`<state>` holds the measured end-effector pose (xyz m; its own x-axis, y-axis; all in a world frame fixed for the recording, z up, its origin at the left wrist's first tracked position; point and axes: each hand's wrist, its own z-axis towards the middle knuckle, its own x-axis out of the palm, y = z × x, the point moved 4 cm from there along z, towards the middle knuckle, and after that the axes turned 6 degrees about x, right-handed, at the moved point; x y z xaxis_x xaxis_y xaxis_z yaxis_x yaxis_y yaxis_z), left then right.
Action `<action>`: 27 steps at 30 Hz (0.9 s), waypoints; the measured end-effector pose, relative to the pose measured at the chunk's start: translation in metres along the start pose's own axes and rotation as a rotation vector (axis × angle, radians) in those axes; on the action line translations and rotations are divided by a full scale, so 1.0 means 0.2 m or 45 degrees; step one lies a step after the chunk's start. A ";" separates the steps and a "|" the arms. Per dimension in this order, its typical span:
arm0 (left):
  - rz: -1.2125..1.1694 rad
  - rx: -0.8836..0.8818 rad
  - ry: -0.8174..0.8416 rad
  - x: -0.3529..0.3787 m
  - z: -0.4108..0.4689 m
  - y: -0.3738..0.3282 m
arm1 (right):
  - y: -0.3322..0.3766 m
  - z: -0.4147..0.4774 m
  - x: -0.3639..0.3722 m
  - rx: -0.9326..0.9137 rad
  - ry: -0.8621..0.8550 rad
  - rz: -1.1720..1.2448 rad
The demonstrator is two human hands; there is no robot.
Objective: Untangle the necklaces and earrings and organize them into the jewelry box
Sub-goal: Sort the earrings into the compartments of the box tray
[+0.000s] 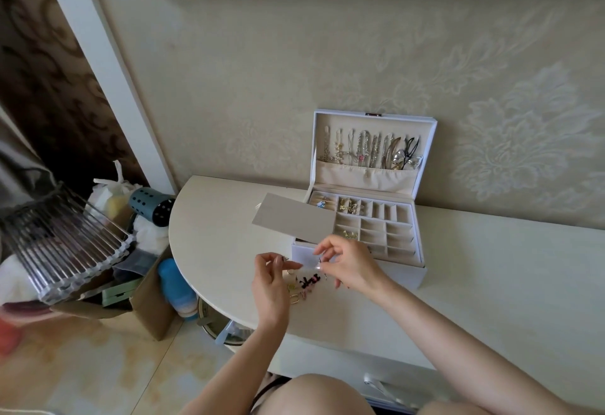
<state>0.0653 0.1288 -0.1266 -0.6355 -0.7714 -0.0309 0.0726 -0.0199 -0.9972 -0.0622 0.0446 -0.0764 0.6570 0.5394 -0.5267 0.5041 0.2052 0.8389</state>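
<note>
While I sit at the pale surface (491,283), my left hand (271,278) and my right hand (347,267) each pinch one end of a small clear bag (306,260). I hold it just in front of the open jewelry box (406,275). Under the bag, a little heap of earrings (306,283) lies on the surface. Necklaces (366,149) hang inside the box lid.

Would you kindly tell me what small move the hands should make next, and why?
Probably ease the hands apart: the left hand and right hand both pinch a small clear piece above the tangled pile of black, pink and gold jewellery, so it looks not yet freed; the open white jewelry box has spare compartments.
</note>
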 end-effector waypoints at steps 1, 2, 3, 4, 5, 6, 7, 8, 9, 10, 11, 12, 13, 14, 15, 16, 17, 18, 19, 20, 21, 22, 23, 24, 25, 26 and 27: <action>-0.001 0.042 -0.012 0.00 0.00 -0.04 | 0.00 0.00 -0.02 -0.004 -0.006 0.051; -0.012 0.088 -0.007 0.00 0.01 -0.07 | 0.01 0.00 -0.03 -0.004 -0.016 0.107; -0.016 0.135 0.018 0.00 0.02 -0.11 | 0.01 0.01 -0.05 -0.001 -0.034 0.150; -0.013 0.182 0.059 0.01 0.03 -0.14 | 0.01 0.01 -0.07 0.003 -0.068 0.179; 0.001 0.226 0.109 0.03 0.04 -0.18 | 0.01 0.02 -0.10 0.011 -0.115 0.203; 0.023 0.268 0.160 0.06 0.06 -0.20 | 0.01 0.03 -0.13 0.023 -0.172 0.236; 0.060 0.306 0.207 0.08 0.08 -0.23 | 0.00 0.05 -0.16 0.033 -0.230 0.273; 0.105 0.337 0.251 0.12 0.10 -0.25 | -0.01 0.06 -0.20 0.039 -0.284 0.311; 0.154 0.352 0.294 0.15 0.12 -0.27 | -0.02 0.08 -0.23 0.048 -0.330 0.339; 0.197 0.357 0.339 0.19 0.15 -0.28 | -0.03 0.09 -0.26 0.061 -0.373 0.355; 0.233 0.360 0.391 0.23 0.18 -0.29 | -0.05 0.11 -0.29 0.078 -0.414 0.359; 0.263 0.366 0.445 0.27 0.20 -0.29 | -0.07 0.13 -0.31 0.097 -0.457 0.346; 0.301 0.377 0.498 0.32 0.23 -0.30 | -0.09 0.15 -0.34 0.111 -0.493 0.318; 0.349 0.400 0.541 0.36 0.25 -0.31 | -0.10 0.17 -0.35 0.124 -0.523 0.283; 0.408 0.433 0.568 0.40 0.27 -0.31 | -0.11 0.19 -0.37 0.138 -0.544 0.266; 0.458 0.467 0.577 0.43 0.29 -0.32 | -0.12 0.21 -0.38 0.156 -0.556 0.271; 0.495 0.487 0.573 0.47 0.32 -0.33 | -0.13 0.23 -0.39 0.174 -0.559 0.290; 0.523 0.504 0.571 0.50 0.34 -0.33 | -0.13 0.25 -0.39 0.188 -0.557 0.308; 0.556 0.523 0.576 0.53 0.36 -0.33 | -0.13 0.27 -0.40 0.192 -0.552 0.314; 0.596 0.538 0.590 0.56 0.38 -0.32 | -0.13 0.30 -0.40 0.187 -0.550 0.299; 0.632 0.546 0.605 0.57 0.39 -0.32 | -0.13 0.32 -0.40 0.181 -0.552 0.252; 0.649 0.546 0.615 0.58 0.40 -0.31 | -0.12 0.33 -0.40 0.174 -0.548 0.189; 0.641 0.541 0.621 0.58 0.40 -0.30 | -0.12 0.34 -0.41 0.171 -0.537 0.134; 0.620 0.534 0.622 0.58 0.40 -0.30 | -0.12 0.34 -0.41 0.167 -0.518 0.105; 0.594 0.526 0.616 0.56 0.40 -0.30 | -0.12 0.34 -0.42 0.160 -0.501 0.095; 0.562 0.522 0.599 0.53 0.39 -0.29 | -0.12 0.32 -0.42 0.151 -0.492 0.087; 0.522 0.522 0.566 0.49 0.38 -0.29 | -0.12 0.30 -0.43 0.143 -0.496 0.078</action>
<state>0.0563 0.0061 -0.0661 -0.7411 -0.4387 -0.5082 0.5984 -0.0883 -0.7963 -0.0967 -0.0563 -0.0597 0.8400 0.1939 -0.5067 0.5012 0.0806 0.8616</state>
